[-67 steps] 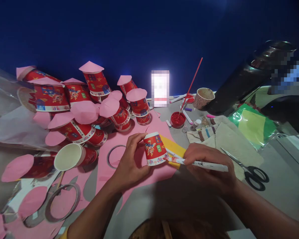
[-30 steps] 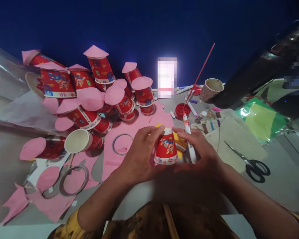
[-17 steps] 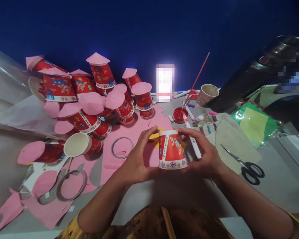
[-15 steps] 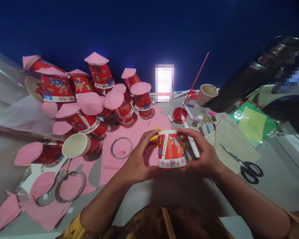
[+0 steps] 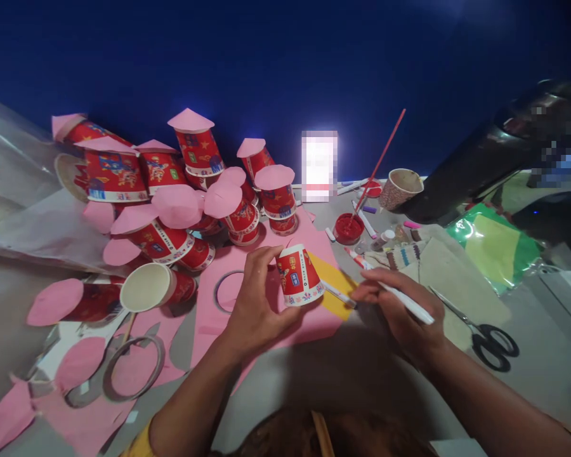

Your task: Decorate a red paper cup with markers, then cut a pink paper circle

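An upturned red paper cup (image 5: 296,278) with a white, flower-patterned rim is held tilted in my left hand (image 5: 257,295), thumb low and fingers over the far side. My right hand (image 5: 404,311) is closed around a white marker (image 5: 412,306) whose red-marked end points away to the upper left. Between cup and right fingertips a slim white pen (image 5: 339,294) shows over yellow paper (image 5: 326,270); whether my fingers touch it I cannot tell. Pink paper (image 5: 266,330) lies below the cup.
Several red cups with pink paper cones (image 5: 190,143) crowd the left back. Tape rolls (image 5: 159,362) lie on pink scraps. A red paint pot (image 5: 347,230) holds a thin stick. Black-handled scissors (image 5: 497,346) lie at right, near a patterned cup (image 5: 402,189) and black bottle (image 5: 476,152).
My right hand has let go of the cup and moved right, now gripping the white marker. The left hand has tilted the cup and shifted it slightly left and up.
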A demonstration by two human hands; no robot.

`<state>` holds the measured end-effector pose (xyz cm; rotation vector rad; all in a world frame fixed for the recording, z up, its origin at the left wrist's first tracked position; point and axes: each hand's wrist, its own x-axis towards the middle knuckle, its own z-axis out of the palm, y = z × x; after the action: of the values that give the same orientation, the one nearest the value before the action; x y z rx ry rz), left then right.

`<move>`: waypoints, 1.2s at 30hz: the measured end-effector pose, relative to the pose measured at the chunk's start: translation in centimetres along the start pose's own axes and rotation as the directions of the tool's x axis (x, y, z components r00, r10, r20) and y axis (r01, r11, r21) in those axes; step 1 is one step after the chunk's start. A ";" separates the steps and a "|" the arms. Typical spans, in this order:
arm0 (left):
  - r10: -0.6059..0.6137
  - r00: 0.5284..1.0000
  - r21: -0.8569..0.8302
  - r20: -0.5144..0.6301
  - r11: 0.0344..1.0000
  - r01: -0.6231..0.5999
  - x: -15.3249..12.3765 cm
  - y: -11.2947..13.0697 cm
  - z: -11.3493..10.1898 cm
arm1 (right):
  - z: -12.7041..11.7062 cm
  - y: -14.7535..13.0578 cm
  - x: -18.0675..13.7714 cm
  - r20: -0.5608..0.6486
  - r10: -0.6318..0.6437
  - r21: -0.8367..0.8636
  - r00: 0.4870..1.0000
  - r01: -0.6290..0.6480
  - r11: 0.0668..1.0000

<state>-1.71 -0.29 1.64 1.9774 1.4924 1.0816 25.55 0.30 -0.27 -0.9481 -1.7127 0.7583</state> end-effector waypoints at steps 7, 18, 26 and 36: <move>0.020 0.999 0.128 -0.034 0.992 -0.015 -0.1 0.0 0.1 | -0.4 -1.8 0.3 0.086 -0.181 0.038 0.980 0.178 0.983; 0.051 0.999 0.025 0.008 0.998 -0.051 0.1 -0.2 0.2 | 0.2 -2.8 1.0 0.072 -0.145 0.088 0.987 0.138 0.986; 0.074 0.997 0.002 0.009 0.997 -0.074 0.1 -0.2 0.4 | 0.2 -2.9 1.0 0.084 -0.150 0.081 0.985 0.144 0.986; 0.107 0.994 0.003 0.015 0.994 -0.107 -0.1 -0.3 0.4 | 0.4 -2.7 1.3 0.102 -0.215 0.070 0.971 0.209 0.975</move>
<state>-1.56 -0.22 1.13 2.0849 1.3956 1.1056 24.31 0.07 2.44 -0.6807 -1.8422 0.7246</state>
